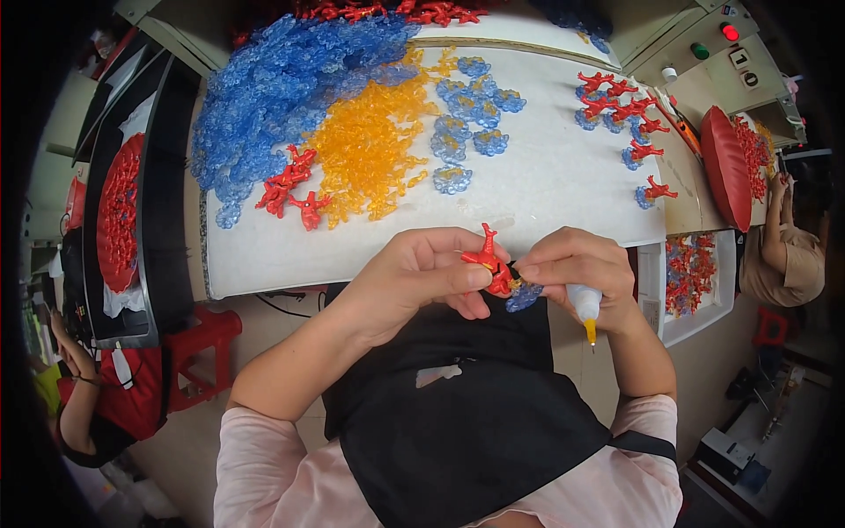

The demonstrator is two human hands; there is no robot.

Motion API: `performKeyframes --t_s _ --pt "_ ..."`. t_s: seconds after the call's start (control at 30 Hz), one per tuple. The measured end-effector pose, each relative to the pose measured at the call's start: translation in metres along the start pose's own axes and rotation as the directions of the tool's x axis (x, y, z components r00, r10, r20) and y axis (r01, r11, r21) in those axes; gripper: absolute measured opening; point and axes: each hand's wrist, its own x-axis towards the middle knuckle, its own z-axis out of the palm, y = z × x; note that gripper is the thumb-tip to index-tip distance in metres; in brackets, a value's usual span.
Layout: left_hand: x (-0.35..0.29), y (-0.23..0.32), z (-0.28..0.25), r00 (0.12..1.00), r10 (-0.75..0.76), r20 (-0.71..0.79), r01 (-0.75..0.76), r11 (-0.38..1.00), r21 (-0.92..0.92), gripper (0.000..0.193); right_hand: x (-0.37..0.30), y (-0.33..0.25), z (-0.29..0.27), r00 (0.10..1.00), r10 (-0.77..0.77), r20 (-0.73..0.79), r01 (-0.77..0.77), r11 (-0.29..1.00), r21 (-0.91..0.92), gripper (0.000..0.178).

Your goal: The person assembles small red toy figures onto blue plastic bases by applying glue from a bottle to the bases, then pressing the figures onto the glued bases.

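Observation:
My left hand (422, 273) pinches a red branched plastic piece (487, 257) above my lap, just below the white table's (546, 176) near edge. My right hand (576, 268) touches the same piece from the right, with a clear blue plastic piece (525, 297) under its fingers. Also tucked in my right hand is a small white glue bottle (584, 304), its yellow nozzle pointing down.
Heaps of clear blue pieces (282, 79), orange pieces (370, 145) and loose red pieces (290, 189) cover the table's left. Joined red-and-blue pieces (620, 110) lie at right. A white tray (695, 273) holds more. Other people sit at far left and right. A red stool (202, 339) stands left.

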Motion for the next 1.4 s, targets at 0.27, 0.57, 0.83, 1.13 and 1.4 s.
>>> performKeyframes --t_s 0.27,0.57,0.83,1.13,1.4 --pt "-0.003 0.007 0.007 1.0 0.012 -0.017 -0.012 0.999 0.037 0.025 0.006 -0.006 -0.004 0.999 -0.018 0.028 0.019 0.999 -0.046 0.014" --pt "0.002 0.012 0.007 0.999 -0.01 -0.037 0.013 0.996 0.089 0.025 0.007 -0.008 -0.005 0.999 -0.016 0.034 0.021 0.992 -0.127 0.027" --pt "0.009 0.015 0.011 0.993 -0.114 -0.038 0.117 0.99 0.082 0.028 0.008 -0.013 -0.015 0.991 0.029 0.128 -0.004 0.982 -0.191 0.027" --pt "0.015 0.017 0.012 0.997 -0.076 -0.026 0.08 0.968 0.239 0.029 0.004 -0.009 -0.013 0.993 0.048 0.104 -0.023 0.972 -0.236 0.026" --pt "0.011 0.018 0.008 0.998 -0.046 -0.037 0.052 0.975 0.215 0.027 0.015 -0.007 -0.008 0.993 0.029 0.117 -0.002 0.976 -0.218 0.029"
